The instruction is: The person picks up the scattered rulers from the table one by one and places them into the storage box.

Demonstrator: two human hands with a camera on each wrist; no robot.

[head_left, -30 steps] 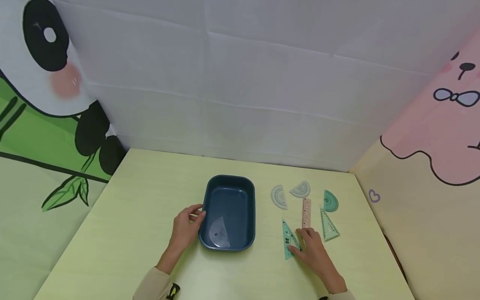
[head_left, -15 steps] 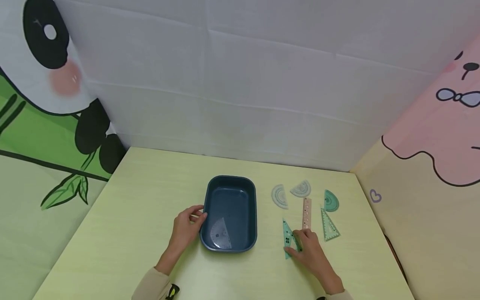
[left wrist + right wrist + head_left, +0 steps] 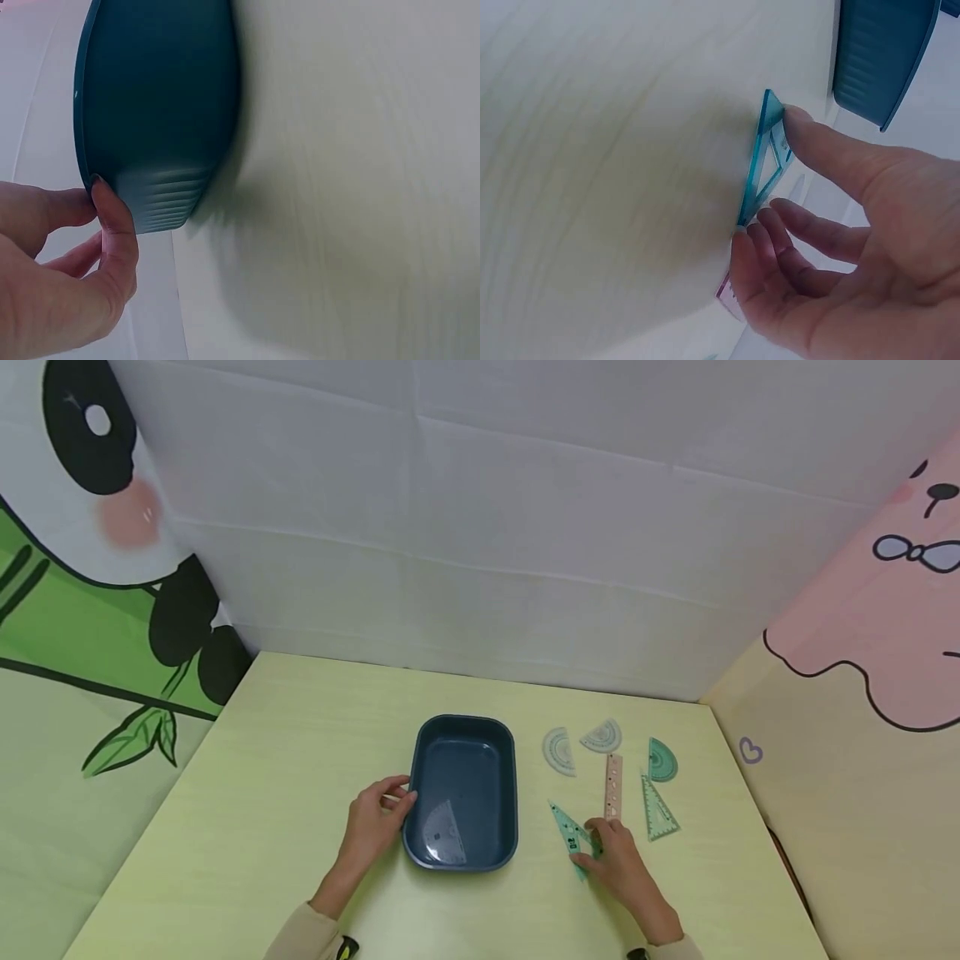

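Teal set square (image 3: 572, 842), lower right of centre, is pinched by the right hand (image 3: 621, 860), left hand (image 3: 371, 818) gripping the navy tray (image 3: 465, 777); tally: one clear protractor (image 3: 444, 837) inside, two pale protractors (image 3: 558, 753), pink ruler (image 3: 613, 785), green protractor (image 3: 662, 762), second set square (image 3: 648, 810) outside.

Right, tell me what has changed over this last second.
The nearer green triangle, pinched by the right hand, has turned, its far tip swinging left. The blue tray has shifted slightly rightward and toward the person, the left hand still at its rim. The pink ruler and green protractor stayed put.
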